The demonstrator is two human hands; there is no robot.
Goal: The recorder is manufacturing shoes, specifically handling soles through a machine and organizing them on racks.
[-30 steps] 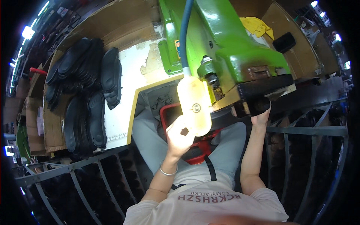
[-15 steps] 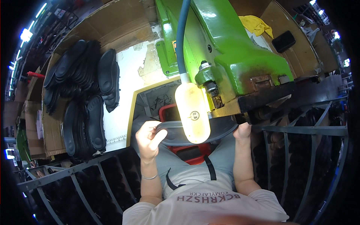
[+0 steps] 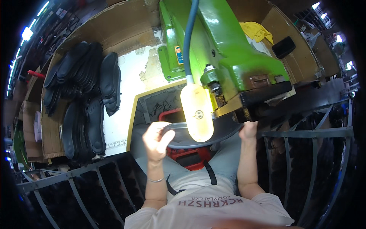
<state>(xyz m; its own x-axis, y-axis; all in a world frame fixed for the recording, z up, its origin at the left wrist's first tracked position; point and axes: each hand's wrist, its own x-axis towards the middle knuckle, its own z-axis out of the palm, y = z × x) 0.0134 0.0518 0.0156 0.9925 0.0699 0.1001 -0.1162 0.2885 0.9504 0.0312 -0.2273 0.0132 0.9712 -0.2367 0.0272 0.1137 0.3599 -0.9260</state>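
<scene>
A dark grey shoe sole (image 3: 225, 131) is held lengthwise between my hands, beneath the head of a green machine (image 3: 238, 53). My left hand (image 3: 156, 142) is closed on the sole's left end, thumb and fingers pinching its edge. At the other end my right hand (image 3: 248, 131) grips the sole, its fingertips partly hidden by the machine's dark front. An elongated, glowing yellow-white lamp (image 3: 196, 114) on a blue-grey hose (image 3: 188, 42) covers the middle of the sole from view.
Stacks of black soles (image 3: 78, 68) stand in a cardboard-walled area on the white tabletop (image 3: 129, 72) at left. A yellow cloth (image 3: 257, 31) and a black box-shaped item (image 3: 284, 47) lie at back right. Metal racks (image 3: 310, 133) flank me; a red stool-like object (image 3: 192, 157) is below.
The sole has tilted, showing more of its face and pale rim. My left hand has shifted slightly to the right, still pinching it. The whole view has moved a little.
</scene>
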